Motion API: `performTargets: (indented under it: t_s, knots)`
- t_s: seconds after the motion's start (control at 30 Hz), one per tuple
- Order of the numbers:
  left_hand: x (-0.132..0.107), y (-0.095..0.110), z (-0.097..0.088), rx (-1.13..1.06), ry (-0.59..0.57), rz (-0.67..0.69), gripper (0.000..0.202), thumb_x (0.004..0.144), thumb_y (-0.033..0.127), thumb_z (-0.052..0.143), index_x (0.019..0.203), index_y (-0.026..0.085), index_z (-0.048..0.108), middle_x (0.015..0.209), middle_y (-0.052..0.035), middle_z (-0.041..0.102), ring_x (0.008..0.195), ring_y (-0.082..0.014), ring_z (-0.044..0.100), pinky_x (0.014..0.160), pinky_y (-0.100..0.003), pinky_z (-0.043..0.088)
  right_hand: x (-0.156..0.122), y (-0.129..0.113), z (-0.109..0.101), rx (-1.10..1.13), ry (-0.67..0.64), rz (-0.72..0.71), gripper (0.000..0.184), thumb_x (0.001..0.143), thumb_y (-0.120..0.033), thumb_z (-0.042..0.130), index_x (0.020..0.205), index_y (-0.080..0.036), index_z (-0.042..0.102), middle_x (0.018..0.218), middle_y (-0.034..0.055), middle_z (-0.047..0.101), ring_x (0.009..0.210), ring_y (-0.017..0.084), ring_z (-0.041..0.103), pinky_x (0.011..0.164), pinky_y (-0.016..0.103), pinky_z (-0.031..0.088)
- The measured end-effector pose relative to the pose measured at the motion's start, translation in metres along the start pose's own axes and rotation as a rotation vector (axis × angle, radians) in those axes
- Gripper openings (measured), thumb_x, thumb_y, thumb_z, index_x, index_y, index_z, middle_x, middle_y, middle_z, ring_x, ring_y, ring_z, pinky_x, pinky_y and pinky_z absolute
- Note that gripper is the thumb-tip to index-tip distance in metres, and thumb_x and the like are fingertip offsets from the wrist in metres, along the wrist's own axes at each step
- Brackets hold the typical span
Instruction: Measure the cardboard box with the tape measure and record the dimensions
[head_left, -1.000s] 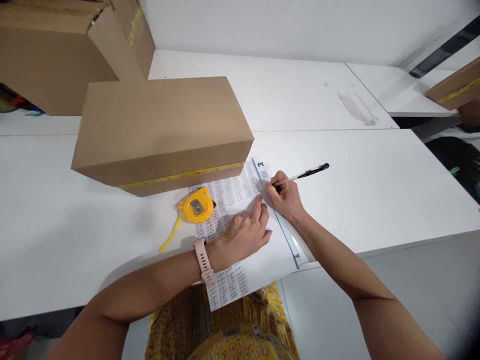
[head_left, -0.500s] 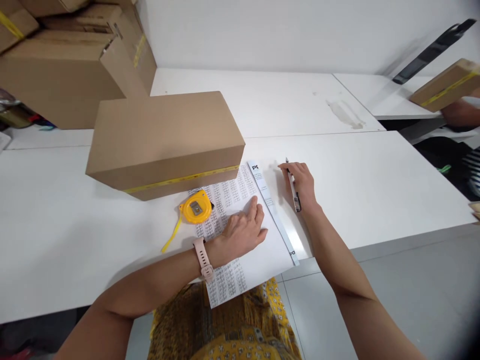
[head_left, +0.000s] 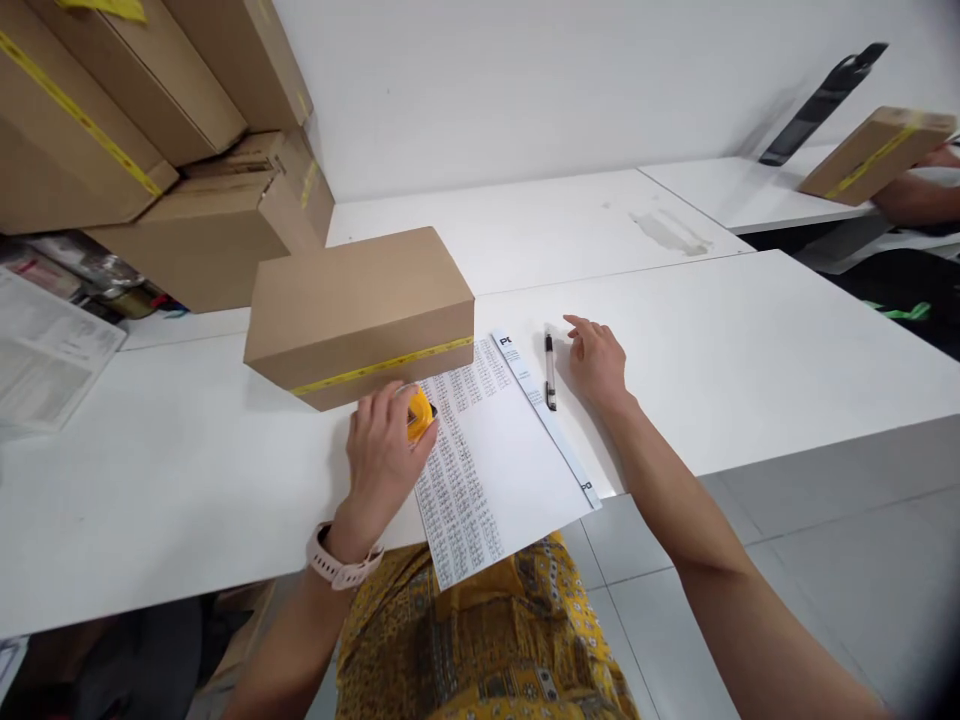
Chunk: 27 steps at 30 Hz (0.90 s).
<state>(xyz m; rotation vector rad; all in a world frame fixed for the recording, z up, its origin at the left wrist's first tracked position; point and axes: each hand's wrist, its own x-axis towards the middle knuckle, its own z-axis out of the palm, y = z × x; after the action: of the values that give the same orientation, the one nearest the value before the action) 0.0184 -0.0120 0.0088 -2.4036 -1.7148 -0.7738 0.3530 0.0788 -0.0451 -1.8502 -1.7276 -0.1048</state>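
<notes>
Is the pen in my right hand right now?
No, the pen lies on the table beside the printed sheet, apart from the open right hand.

Yellow tape measure [head_left: 421, 412] btwn box [head_left: 360, 290] & sheet [head_left: 502, 450], half hidden; black pen [head_left: 550, 370] flat beside sheet.

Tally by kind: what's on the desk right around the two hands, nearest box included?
box: 1
tape measure: 1, under the left hand
printed sheet: 1
pen: 1, beside the right hand
Total: 4
</notes>
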Motion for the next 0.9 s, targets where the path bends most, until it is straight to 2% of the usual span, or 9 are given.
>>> performTargets:
  t_s: [0.13,0.2,0.23,0.3,0.4,0.5,0.6,0.73,0.9]
  knots:
    - [-0.011,-0.026,0.002,-0.059,-0.172,-0.176,0.069,0.086,0.037,0.076,0.144,0.015,0.046,0.137,-0.0175,0.062,0.123,-0.0362,0.058,0.101,-0.051,0.049,-0.001,-0.016,-0.008,0.133,0.221,-0.075,0.039,0.093,-0.013,0.039,0.118,-0.022,0.068,0.098,0.0091,0.074,0.092,0.026,0.062,0.077,0.039,0.050]
    - [-0.011,-0.028,0.006,-0.086,-0.239,-0.209,0.068,0.085,0.035,0.075,0.144,0.018,0.046,0.133,-0.0151,0.065,0.123,-0.0353,0.059,0.102,-0.051,0.049,-0.010,-0.037,-0.016,0.239,0.210,-0.163,0.033,0.095,-0.016,0.040,0.109,-0.022,0.070,0.094,0.0094,0.074,0.091,0.025,0.063,0.078,0.040,0.051]
    - [-0.011,-0.026,0.006,-0.103,-0.250,-0.217,0.066,0.085,0.034,0.075,0.142,0.019,0.048,0.132,-0.0142,0.066,0.123,-0.0353,0.059,0.103,-0.051,0.048,-0.017,-0.051,-0.020,0.311,0.149,-0.206,0.030,0.095,-0.018,0.042,0.105,-0.022,0.070,0.093,0.0097,0.074,0.091,0.025,0.063,0.080,0.040,0.051]
    - [-0.010,-0.020,0.004,-0.180,-0.246,-0.226,0.062,0.082,0.032,0.076,0.138,0.020,0.052,0.131,-0.0130,0.067,0.124,-0.0347,0.059,0.104,-0.051,0.048,-0.034,-0.081,-0.028,0.504,-0.093,-0.263,0.026,0.096,-0.022,0.046,0.104,-0.022,0.071,0.097,0.0093,0.075,0.092,0.024,0.065,0.083,0.041,0.053]
    - [-0.014,-0.010,-0.012,-0.441,-0.286,-0.233,0.057,0.080,0.035,0.076,0.131,0.021,0.056,0.131,-0.0114,0.067,0.121,-0.0309,0.063,0.105,-0.048,0.049,-0.058,-0.122,-0.038,0.848,-0.532,-0.126,0.029,0.100,-0.035,0.049,0.121,-0.025,0.068,0.120,0.0089,0.073,0.104,0.023,0.068,0.090,0.042,0.055]
    - [-0.020,-0.006,-0.034,-0.723,-0.373,-0.265,0.054,0.080,0.040,0.076,0.127,0.021,0.058,0.127,-0.0102,0.070,0.114,-0.0279,0.067,0.100,-0.043,0.053,-0.064,-0.145,-0.048,1.131,-0.850,0.007,0.037,0.100,-0.050,0.051,0.118,-0.024,0.069,0.115,0.0092,0.074,0.102,0.022,0.069,0.091,0.042,0.057]
    - [-0.022,-0.010,-0.055,-0.900,-0.403,-0.295,0.054,0.081,0.043,0.075,0.128,0.021,0.059,0.128,-0.0111,0.070,0.117,-0.0277,0.067,0.099,-0.041,0.054,-0.054,-0.156,-0.056,1.260,-0.947,0.091,0.038,0.095,-0.054,0.059,0.108,-0.021,0.072,0.106,0.0084,0.074,0.090,0.019,0.068,0.088,0.040,0.057]
    - [-0.016,-0.021,-0.075,-1.010,-0.392,-0.298,0.055,0.082,0.044,0.075,0.129,0.020,0.061,0.133,-0.0124,0.068,0.119,-0.0283,0.065,0.100,-0.040,0.053,-0.042,-0.182,-0.063,1.341,-1.054,0.095,0.032,0.089,-0.048,0.070,0.108,-0.022,0.070,0.103,0.0062,0.071,0.085,0.016,0.064,0.078,0.033,0.055]
    - [0.000,-0.049,-0.099,-1.090,-0.291,-0.352,0.053,0.079,0.048,0.074,0.122,0.019,0.066,0.117,-0.0106,0.073,0.101,-0.0255,0.069,0.085,-0.034,0.055,-0.011,-0.211,-0.066,1.370,-0.933,0.164,0.018,0.084,-0.034,0.078,0.092,-0.023,0.066,0.081,0.0018,0.066,0.063,0.012,0.049,0.060,0.029,0.046]
